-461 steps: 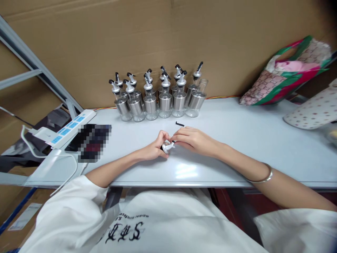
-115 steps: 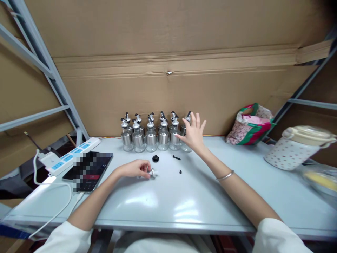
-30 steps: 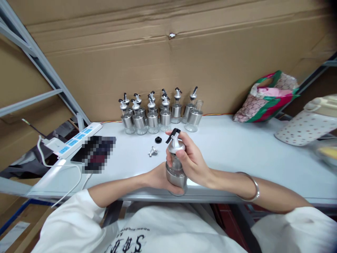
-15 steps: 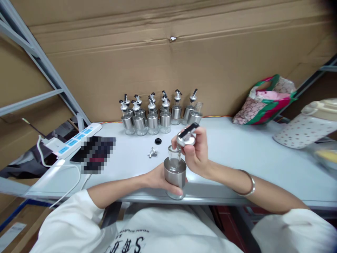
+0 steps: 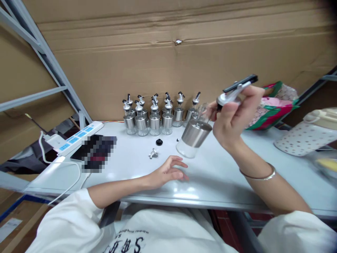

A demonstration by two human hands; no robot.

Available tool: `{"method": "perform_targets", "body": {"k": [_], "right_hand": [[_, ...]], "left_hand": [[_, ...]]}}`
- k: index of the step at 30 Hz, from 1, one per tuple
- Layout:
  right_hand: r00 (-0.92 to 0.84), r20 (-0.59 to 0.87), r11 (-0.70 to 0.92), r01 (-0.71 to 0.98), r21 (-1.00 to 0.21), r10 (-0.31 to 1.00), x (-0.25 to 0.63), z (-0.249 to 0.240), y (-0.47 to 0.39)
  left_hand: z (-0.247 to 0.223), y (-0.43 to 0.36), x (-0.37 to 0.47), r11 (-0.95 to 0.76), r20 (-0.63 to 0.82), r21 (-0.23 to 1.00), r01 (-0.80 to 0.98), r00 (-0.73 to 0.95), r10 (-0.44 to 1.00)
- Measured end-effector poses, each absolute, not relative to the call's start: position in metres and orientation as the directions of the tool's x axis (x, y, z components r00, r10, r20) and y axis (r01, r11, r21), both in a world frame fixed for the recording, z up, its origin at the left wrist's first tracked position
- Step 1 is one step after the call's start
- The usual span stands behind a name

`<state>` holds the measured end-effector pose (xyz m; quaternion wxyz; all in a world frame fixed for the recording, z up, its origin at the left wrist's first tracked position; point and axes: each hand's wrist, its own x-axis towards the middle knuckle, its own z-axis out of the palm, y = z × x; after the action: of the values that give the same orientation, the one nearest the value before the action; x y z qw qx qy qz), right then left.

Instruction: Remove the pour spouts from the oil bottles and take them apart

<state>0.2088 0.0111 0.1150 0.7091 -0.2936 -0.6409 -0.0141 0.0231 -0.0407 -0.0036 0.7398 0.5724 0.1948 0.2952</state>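
My right hand (image 5: 234, 116) is raised over the table, gripping a silver pour spout (image 5: 235, 94) with a black lever. Its fingertips also reach the neck of a glass oil bottle (image 5: 196, 135) with a steel sleeve, which hangs tilted with its base to the lower left. My left hand (image 5: 171, 172) rests low near the table's front edge, fingers apart and holding nothing. Just beyond it lie a small silver spout piece (image 5: 153, 153) and a round black stopper (image 5: 159, 142).
Several similar bottles (image 5: 154, 123) with spouts stand along the cardboard wall (image 5: 118, 70). At left are a power strip (image 5: 79, 138) with a white cable and a dark, partly blurred-out device (image 5: 89, 147). On the right stand a patterned bag (image 5: 273, 112) and a dotted jug (image 5: 297, 135).
My left hand has let go of the bottle and its fingers have opened. The right hand has moved up and right with the spout, and the bottle has risen and tilted with it.
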Motion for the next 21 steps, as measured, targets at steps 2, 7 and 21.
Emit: {"method": "perform_targets", "body": {"k": [2,7,21], "right_hand": [[0.111,0.9,0.723,0.557,-0.408,0.422,0.215,0.117,0.028],[-0.061,0.803,0.512,0.798,-0.317,0.592,0.221,0.102,0.075],[-0.073,0.683,0.332,0.908,-0.256,0.727,0.222,0.086,0.112]], "left_hand": [[-0.002,-0.041,0.023,0.177,0.037,0.963,-0.205,0.747,0.664],[0.003,-0.042,0.024,0.172,0.03,0.967,-0.188,0.755,0.655],[0.003,-0.042,0.023,0.147,0.023,0.978,-0.15,0.771,0.636]]}}
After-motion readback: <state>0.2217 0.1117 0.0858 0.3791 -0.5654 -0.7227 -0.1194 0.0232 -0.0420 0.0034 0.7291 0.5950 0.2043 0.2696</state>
